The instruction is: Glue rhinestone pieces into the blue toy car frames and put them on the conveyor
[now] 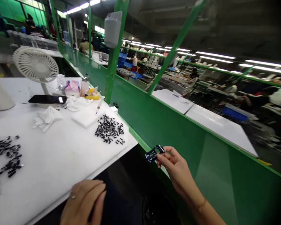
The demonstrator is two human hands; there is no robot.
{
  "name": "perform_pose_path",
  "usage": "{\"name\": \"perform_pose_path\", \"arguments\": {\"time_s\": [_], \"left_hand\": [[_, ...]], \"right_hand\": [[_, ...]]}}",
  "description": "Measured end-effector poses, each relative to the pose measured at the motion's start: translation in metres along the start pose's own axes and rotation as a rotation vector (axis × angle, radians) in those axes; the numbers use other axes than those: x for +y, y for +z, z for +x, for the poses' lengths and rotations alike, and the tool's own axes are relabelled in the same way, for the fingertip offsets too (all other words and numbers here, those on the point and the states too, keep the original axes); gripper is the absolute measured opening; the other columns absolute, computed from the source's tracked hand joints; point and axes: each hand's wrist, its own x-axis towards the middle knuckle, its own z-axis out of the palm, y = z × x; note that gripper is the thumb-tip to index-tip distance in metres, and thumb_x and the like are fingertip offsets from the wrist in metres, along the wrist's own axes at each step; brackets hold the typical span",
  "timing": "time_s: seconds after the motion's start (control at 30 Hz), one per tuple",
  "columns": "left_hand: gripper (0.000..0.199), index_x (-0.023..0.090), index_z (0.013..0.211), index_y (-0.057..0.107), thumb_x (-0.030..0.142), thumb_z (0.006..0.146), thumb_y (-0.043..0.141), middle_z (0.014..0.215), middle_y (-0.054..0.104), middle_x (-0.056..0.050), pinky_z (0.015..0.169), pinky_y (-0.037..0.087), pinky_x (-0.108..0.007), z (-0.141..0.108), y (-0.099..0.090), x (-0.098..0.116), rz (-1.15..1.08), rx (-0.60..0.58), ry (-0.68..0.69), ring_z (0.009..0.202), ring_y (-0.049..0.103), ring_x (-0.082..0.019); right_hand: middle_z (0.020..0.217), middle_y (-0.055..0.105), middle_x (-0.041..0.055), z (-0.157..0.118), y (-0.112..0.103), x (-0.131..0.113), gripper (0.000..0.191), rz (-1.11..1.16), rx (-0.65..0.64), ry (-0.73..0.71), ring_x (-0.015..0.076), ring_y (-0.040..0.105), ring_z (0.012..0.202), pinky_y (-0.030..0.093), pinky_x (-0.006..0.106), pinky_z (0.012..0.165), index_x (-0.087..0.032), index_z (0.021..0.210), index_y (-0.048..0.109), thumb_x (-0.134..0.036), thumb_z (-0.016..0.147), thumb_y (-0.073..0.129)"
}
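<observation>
My right hand (pixel 174 164) pinches a small dark flat part (pixel 155 153) between thumb and fingers. The part has a round cut-out at one end and smaller slots at the other; its exact kind I cannot make out. It is held up over the edge of the green conveyor belt (pixel 175 131), to the right of the table. Low in the view, my left hand (pixel 85 200) hovers near the front edge of the white table (pixel 61 159). Its fingers are stretched and lightly bent, with nothing seen in them, and a ring is on one finger.
One pile of small black pieces (pixel 109 128) lies at the table's right corner, another (pixel 8 153) at the left. Behind are crumpled tissues (pixel 48 118), a phone (pixel 48 99), a fan (pixel 36 65) and a yellow tray (pixel 93 94). A green post (pixel 112 68) stands beside the belt.
</observation>
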Motion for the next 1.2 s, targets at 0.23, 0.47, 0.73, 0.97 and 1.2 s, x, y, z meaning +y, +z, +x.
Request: {"name": "perform_pose_path", "arguments": {"time_s": [0.23,0.47,0.73,0.97,1.2], "left_hand": [[0.019,0.006,0.103,0.063,0.002,0.085,0.058,0.093,0.064,-0.012,0.075,0.054,-0.033,0.02,0.007,0.026,-0.059,0.02,0.024,0.088,0.062,-0.02],[0.02,0.004,0.097,0.063,-0.003,0.078,0.064,0.087,0.066,-0.013,0.068,0.053,-0.035,0.008,0.0,0.023,0.087,0.024,0.052,0.082,0.062,-0.021],[0.016,0.003,0.095,0.064,-0.002,0.08,0.061,0.09,0.069,-0.012,0.075,0.057,-0.033,0.003,-0.003,0.024,0.159,-0.025,0.1,0.09,0.065,-0.019],[0.021,0.0,0.095,0.064,-0.006,0.076,0.064,0.092,0.068,-0.013,0.075,0.056,-0.035,-0.001,0.001,0.027,0.188,-0.021,0.107,0.088,0.064,-0.02],[0.021,-0.001,0.096,0.065,-0.006,0.076,0.064,0.089,0.068,-0.015,0.072,0.053,-0.036,0.003,0.001,0.027,0.116,-0.047,0.039,0.085,0.063,-0.02]], "right_hand": [[0.083,0.064,0.0027,-0.071,0.07,0.011,0.02,-0.259,-0.261,-0.593,0.0155,0.065,0.078,0.056,0.024,0.07,-0.025,0.094,0.06,-0.012,0.08,0.065],[0.085,0.063,0.0045,-0.077,0.08,0.015,0.043,-0.209,-0.509,-0.763,0.0179,0.063,0.077,0.056,0.03,0.065,-0.026,0.107,0.052,0.005,0.077,0.056],[0.083,0.063,0.0078,-0.079,0.089,0.003,0.048,-0.225,-0.571,-0.866,0.0164,0.06,0.07,0.054,0.029,0.054,-0.021,0.109,0.05,0.011,0.073,0.052],[0.093,0.062,0.0104,-0.076,0.084,0.01,0.053,-0.251,-0.592,-0.914,0.0175,0.06,0.079,0.055,0.032,0.06,-0.019,0.114,0.046,0.012,0.072,0.05],[0.092,0.059,0.0092,-0.075,0.082,0.014,0.051,-0.24,-0.591,-0.913,0.0161,0.057,0.078,0.054,0.031,0.059,-0.018,0.113,0.046,0.013,0.072,0.049]]}}
